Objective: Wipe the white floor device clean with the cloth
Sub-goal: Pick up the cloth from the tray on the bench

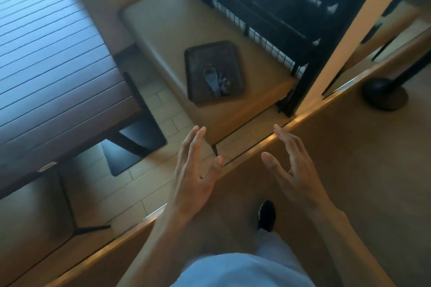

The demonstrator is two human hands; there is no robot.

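Observation:
My left hand (pixel 194 172) and my right hand (pixel 290 168) are both raised in front of me, palms facing each other, fingers straight and spread, holding nothing. They hover above the floor near the front edge of a tan bench seat (pixel 163 23). No white floor device and no cloth shows in this view.
A dark tray (pixel 193 58) with small grey items lies on the bench. A slatted dark table (pixel 46 58) stands at the left, a black wire rack (pixel 268 7) behind the bench, a round black stand base (pixel 384 94) at right. My dark shoe (pixel 267 215) is on the brown floor.

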